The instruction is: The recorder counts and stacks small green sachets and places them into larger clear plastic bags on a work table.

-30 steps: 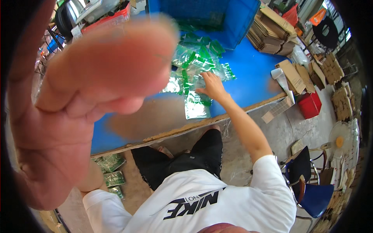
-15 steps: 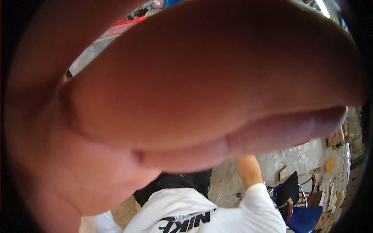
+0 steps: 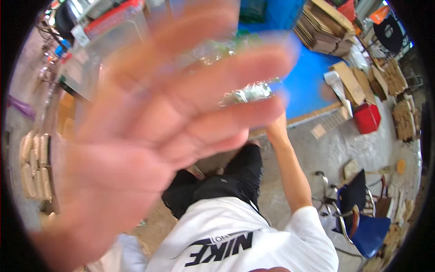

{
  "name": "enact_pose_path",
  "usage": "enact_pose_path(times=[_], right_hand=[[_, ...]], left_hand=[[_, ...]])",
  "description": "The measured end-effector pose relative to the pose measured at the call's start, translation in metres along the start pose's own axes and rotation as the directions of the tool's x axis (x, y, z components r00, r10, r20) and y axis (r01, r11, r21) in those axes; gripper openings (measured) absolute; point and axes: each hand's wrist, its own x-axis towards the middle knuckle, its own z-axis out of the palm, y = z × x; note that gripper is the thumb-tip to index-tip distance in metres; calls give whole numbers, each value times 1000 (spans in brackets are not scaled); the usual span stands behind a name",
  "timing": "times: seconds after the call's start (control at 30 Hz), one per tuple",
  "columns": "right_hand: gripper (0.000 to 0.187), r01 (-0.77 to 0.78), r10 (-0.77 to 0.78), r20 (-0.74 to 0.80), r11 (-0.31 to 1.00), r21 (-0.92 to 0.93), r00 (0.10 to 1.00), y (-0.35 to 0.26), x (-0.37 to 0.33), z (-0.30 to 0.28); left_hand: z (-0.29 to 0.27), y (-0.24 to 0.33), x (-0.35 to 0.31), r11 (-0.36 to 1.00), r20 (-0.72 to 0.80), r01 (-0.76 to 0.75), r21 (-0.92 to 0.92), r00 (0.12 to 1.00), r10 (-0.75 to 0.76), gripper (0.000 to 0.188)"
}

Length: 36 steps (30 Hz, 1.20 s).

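Note:
My left hand (image 3: 149, 109) fills much of the upper left and middle, close up and blurred, its palm toward me. Its fingers are spread and hold nothing. Beyond them, crinkled clear plastic packaging (image 3: 253, 93) with green bits shows through the gaps, on or above the blue tabletop (image 3: 310, 81). My right forearm (image 3: 290, 167) reaches forward to the near edge of the table. The fingers of my right hand (image 3: 277, 123) are hidden behind my left hand; only the part by the wrist shows.
Stacked flat cardboard (image 3: 324, 27) lies at the table's far right. A red box (image 3: 367, 119) stands on the floor to the right, and a blue chair (image 3: 369, 235) is at lower right. Packed pale bags (image 3: 36, 165) are at the left; a blue bin (image 3: 269, 16) sits at the back.
My left hand has moved away from right in front of the view, and its fingers have spread. The blue table, the plastic packaging and more of my right forearm have come into sight.

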Motion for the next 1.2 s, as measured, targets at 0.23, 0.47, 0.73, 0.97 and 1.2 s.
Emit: enact_pose_path(times=[0.23, 0.47, 0.73, 0.97, 1.2], right_hand=[[41, -232, 209, 112, 938, 256, 971, 19, -106, 47], [49, 488, -360, 374, 308, -817, 855, 30, -84, 44], [45, 685, 12, 833, 563, -463, 553, 42, -45, 85], [48, 803, -421, 725, 12, -596, 545, 85, 1, 155], [32, 547, -82, 839, 791, -273, 538, 44, -41, 155]], left_hand=[[-19, -250, -93, 956, -627, 256, -146, 723, -289, 66], [-34, -275, -145, 930, -810, 237, -281, 461, -363, 31], [-54, -275, -146, 866, -726, 235, -441, 474, -498, 34], [-80, -263, -203, 879, -800, 118, -462, 371, -471, 35], [-84, -243, -188, 831, -710, 197, -521, 441, -549, 37]])
